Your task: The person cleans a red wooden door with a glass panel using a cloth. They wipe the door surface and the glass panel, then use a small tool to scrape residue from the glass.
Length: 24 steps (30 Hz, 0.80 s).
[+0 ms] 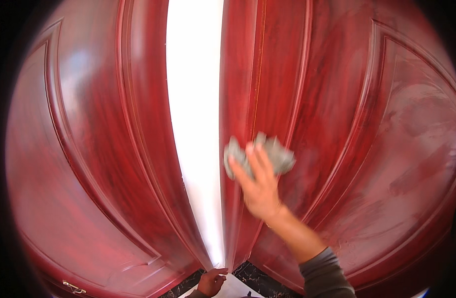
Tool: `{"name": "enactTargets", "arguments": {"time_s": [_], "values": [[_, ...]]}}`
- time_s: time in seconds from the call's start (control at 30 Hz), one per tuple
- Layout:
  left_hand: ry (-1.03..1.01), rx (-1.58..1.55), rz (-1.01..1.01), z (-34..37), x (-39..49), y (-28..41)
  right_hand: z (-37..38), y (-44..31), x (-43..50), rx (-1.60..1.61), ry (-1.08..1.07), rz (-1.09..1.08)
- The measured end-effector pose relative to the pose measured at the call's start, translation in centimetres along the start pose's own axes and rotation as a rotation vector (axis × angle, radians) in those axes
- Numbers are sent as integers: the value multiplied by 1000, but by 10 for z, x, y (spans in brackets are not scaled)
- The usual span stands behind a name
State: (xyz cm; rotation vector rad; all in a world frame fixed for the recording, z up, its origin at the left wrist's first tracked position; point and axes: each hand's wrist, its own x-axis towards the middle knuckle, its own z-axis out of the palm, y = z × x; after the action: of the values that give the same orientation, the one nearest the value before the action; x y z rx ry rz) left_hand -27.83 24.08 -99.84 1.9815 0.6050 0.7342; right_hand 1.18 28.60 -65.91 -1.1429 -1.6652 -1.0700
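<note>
My right hand (263, 186) is spread over a crumpled grey-green cloth (278, 154), pressing it near the inner edge of the right red wooden door panel (324, 111). The cloth and fingers are slightly blurred. Low in the view, my left hand (212, 282) holds nothing, its fingers partly curled and apart, near the foot of the bright white strip (196, 111) between the red panels. The left red wooden panel (101, 130) has raised moulding and a glossy surface. Dull, smeary streaks show on the right panel's far side.
Black marble-patterned skirting (265, 279) runs along the base on both sides, beside a pale floor (231, 287). A small metal fitting (74, 287) sits at the lower left. Dark shapes stand at the far right rim.
</note>
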Motion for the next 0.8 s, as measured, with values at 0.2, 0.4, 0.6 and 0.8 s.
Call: {"name": "enactTargets", "arguments": {"time_s": [0.2,0.4,0.6,0.8], "values": [[40,-135,54,-31,-30,-19,10,1,6,-139,72,-47],[50,-137,30,-59,-40,-31,-50,57,275,-200,369,-150],[62,-116,-7,-84,-52,-13,-16,34,226,-369,370,-190],[7,-107,-31,-93,-67,-47,23,-57,-53,-295,-153,82]]}}
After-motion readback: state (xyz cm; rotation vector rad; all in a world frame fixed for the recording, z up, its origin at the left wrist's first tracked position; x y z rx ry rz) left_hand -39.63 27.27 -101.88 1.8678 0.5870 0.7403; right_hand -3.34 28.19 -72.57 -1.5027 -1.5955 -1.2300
